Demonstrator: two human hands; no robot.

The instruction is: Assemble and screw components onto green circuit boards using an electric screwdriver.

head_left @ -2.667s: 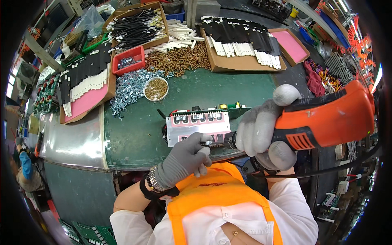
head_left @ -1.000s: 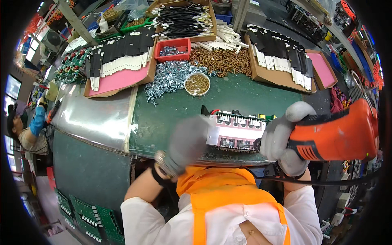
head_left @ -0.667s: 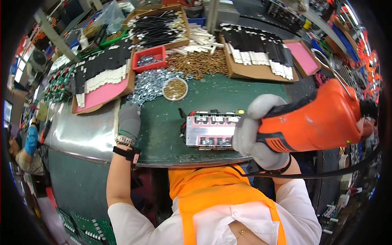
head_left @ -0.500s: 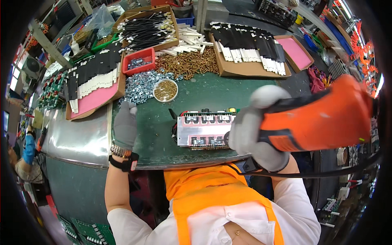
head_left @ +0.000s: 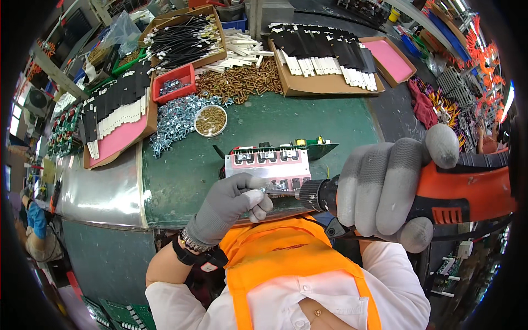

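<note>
My right hand [head_left: 382, 184] is wrapped round an orange and black power drill [head_left: 467, 192], held sideways with its black chuck [head_left: 312, 194] and thin bit pointing left. My left hand [head_left: 223, 206], gloved in grey like the right, pinches a small silver screw [head_left: 266, 188] at the bit's tip; the fingers hide most of it. Just beyond both hands lies a circuit board assembly [head_left: 325, 148] with a silver metal plate [head_left: 264, 169]. Black components sit in two rows on pink strips along the plate. The left hand and bit cover its near edge.
Silver screws [head_left: 179, 118] are heaped at the left, beside a round white dish [head_left: 210, 121] of small brass-coloured pieces. Behind are copper-coloured screws [head_left: 242, 82], a red bin [head_left: 174, 83] and cardboard trays [head_left: 330, 85] of black-and-white strips. A black cord [head_left: 440, 238] trails from the drill.
My left hand has come from the edge of the silver screw heap to the drill's tip, now with a screw pinched. The drill has swung lower, its bit now pointing left toward that hand.
</note>
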